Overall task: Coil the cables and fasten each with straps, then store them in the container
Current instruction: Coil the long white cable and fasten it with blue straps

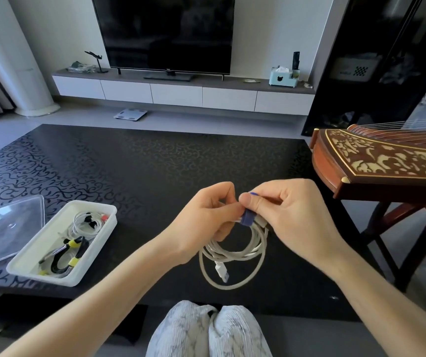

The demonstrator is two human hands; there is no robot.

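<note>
A white coiled USB cable (pixel 233 256) hangs in front of me above the black table, its plug dangling inside the loop. My left hand (pixel 204 217) grips the top of the coil. A blue strap (pixel 247 219) is wrapped round the bundle there, and my right hand (pixel 284 212) pinches its free end between thumb and fingers. The white container (pixel 52 275) stands on the table at the left. In it lie a white earphone cable and a black cable bound with yellow straps (pixel 74 244).
The container's clear lid (pixel 8 228) lies left of it. A wooden zither (pixel 387 161) on a stand borders the black patterned table (pixel 142 163) at the right. My knees (pixel 214 328) are at the near edge. A TV and cabinet stand behind.
</note>
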